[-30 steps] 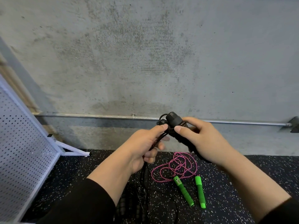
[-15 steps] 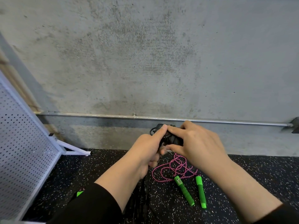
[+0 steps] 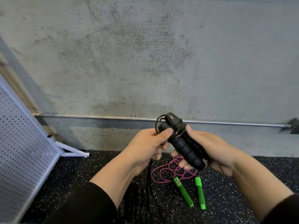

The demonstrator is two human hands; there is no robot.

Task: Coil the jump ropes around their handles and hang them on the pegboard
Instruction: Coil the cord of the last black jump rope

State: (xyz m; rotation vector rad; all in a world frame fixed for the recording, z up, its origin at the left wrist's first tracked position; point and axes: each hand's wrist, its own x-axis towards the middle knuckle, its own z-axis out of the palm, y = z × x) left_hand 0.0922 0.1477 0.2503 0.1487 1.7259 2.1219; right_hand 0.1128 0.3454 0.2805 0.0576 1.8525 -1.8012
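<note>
At centre frame our right hand (image 3: 208, 147) cradles the paired black handles (image 3: 184, 143), fingers curled around them, while our left hand (image 3: 146, 146) pinches the black cord (image 3: 157, 125) beside their tops. We should keep each wrap snug and adjacent, feeding slack steadily. The pegboard (image 3: 21, 143) waits at lower left.

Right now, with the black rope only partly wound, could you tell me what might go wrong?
1. Only a few turns of cord circle the black handles; if the left hand slackens, they could spring loose.
2. The right hand cradles both handles loosely; one might slip.
3. The hanging cord could snag the pink rope below.
</note>
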